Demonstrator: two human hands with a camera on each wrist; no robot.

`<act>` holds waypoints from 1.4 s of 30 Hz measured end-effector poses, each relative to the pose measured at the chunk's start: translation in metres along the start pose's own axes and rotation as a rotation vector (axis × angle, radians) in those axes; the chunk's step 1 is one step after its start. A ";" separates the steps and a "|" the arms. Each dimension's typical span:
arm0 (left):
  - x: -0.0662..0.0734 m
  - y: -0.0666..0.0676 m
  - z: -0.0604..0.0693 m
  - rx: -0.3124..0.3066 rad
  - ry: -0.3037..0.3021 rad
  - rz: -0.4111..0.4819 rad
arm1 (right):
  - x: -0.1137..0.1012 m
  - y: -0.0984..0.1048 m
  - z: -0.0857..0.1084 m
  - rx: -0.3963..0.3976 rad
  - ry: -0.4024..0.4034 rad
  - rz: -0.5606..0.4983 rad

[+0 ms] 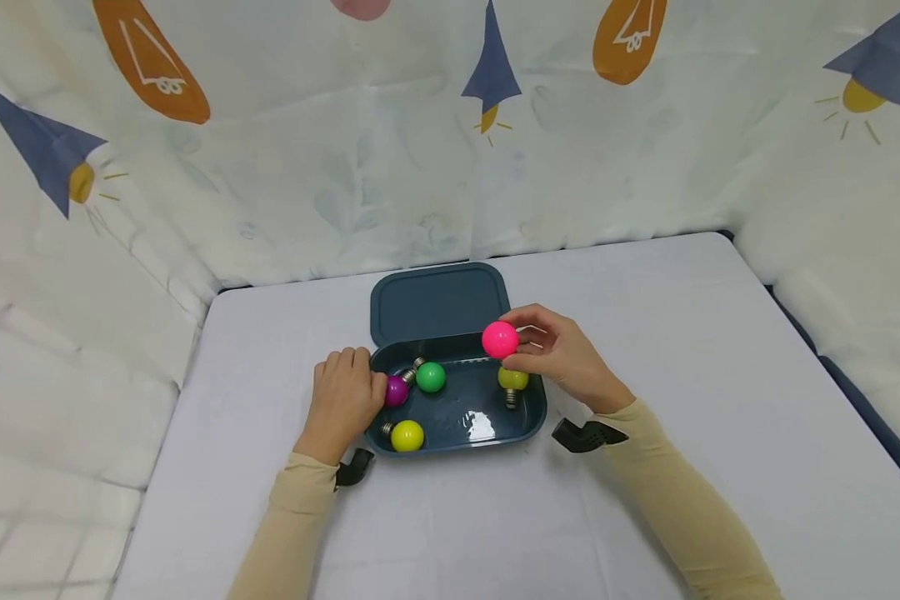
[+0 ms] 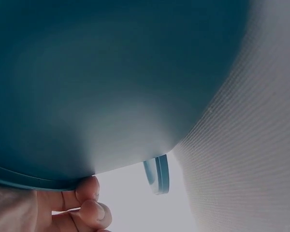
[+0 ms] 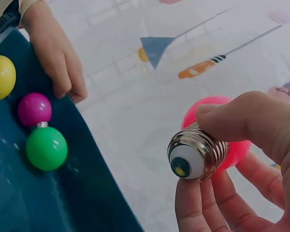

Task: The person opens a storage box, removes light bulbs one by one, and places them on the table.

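Note:
In the head view a pink light bulb (image 1: 500, 340) is held above the right end of a dark blue box (image 1: 457, 421). My right hand (image 1: 558, 350) pinches it between thumb and fingers; the right wrist view shows the bulb's metal screw base (image 3: 195, 152) facing the camera. My left hand (image 1: 345, 396) grips the box's left rim, its thumb over the edge and fingers outside. Within the box lie a purple bulb (image 1: 396, 392), a green bulb (image 1: 431, 377), a yellow bulb (image 1: 407, 436) at front left and another yellow bulb (image 1: 513, 379) below the pink one.
Behind the box a dark blue lid (image 1: 441, 302) lies flat on the white-covered table (image 1: 645, 300). Printed fabric (image 1: 390, 167) hangs along the back and sides of the table. Each wrist carries a black camera mount (image 1: 588, 435).

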State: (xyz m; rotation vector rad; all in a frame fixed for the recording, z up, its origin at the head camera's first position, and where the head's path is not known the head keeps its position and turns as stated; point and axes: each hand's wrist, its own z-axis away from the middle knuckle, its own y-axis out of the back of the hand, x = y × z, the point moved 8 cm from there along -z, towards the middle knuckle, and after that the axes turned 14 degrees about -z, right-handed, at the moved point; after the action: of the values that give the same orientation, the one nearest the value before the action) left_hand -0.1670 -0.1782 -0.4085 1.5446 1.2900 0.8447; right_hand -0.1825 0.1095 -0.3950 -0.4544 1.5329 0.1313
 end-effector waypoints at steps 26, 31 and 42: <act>0.000 -0.004 -0.003 -0.016 -0.010 0.013 | -0.002 0.080 0.000 0.262 0.003 0.039; 0.000 -0.003 -0.003 -0.017 -0.006 0.009 | 0.003 0.090 -0.001 0.282 0.010 0.010; -0.002 -0.005 -0.002 -0.036 0.003 0.022 | 0.018 0.108 -0.004 0.303 0.005 -0.042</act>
State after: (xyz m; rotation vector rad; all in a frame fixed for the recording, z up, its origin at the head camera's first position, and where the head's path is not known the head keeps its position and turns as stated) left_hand -0.1704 -0.1792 -0.4124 1.5318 1.2557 0.8797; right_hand -0.2246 0.2029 -0.4348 -0.2449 1.5165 -0.1339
